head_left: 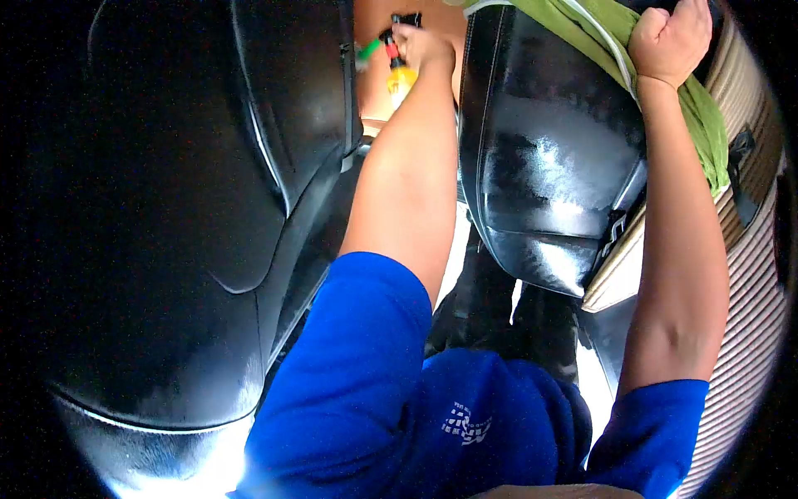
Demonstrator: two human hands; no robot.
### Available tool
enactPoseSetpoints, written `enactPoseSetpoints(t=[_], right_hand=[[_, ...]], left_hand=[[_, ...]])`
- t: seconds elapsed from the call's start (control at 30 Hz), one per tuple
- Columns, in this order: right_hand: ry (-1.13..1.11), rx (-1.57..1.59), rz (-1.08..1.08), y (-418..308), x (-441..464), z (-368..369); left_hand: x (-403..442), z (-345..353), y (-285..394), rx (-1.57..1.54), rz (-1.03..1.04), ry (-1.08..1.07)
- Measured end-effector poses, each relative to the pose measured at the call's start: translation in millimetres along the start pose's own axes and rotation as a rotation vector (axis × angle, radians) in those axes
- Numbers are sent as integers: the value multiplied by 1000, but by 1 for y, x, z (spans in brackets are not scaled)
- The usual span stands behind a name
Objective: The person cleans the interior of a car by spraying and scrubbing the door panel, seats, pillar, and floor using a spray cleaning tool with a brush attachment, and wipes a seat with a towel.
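Observation:
My left hand is closed round the neck of a spray bottle with yellow liquid and a black and red trigger head. It is reached far forward, between two black leather seats, and is slightly blurred. Just left of the bottle is a small green item, its kind unclear. My right hand is closed against a green cloth with a pale edge, its fingertips partly hidden. The cloth drapes over the top and right side of the right-hand seat, which has wet-looking, shiny patches.
A large black leather seat fills the left side. Ribbed beige material runs down the right edge. An orange-brown surface lies beyond my left hand. My legs stand in the narrow gap between the seats.

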State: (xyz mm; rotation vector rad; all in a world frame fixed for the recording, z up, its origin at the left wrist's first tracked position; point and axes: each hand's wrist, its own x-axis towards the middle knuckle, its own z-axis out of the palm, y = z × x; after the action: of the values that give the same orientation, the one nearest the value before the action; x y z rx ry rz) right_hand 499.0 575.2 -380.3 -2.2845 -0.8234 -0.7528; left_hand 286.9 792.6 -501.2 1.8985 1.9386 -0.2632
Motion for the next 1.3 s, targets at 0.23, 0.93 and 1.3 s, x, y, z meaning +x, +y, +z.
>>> enactPoseSetpoints(t=[0.23, 0.93, 1.3], right_hand=[[30, 21, 23, -1, -1, 2], [25, 48, 49, 5, 2, 7], [-10, 54, 70, 0, 7, 2]], left_hand=[[43, 38, -111, 509, -432, -420], [-57, -49, -57, -87, 44, -103], [-48, -82, -11, -457, -92, -273]])
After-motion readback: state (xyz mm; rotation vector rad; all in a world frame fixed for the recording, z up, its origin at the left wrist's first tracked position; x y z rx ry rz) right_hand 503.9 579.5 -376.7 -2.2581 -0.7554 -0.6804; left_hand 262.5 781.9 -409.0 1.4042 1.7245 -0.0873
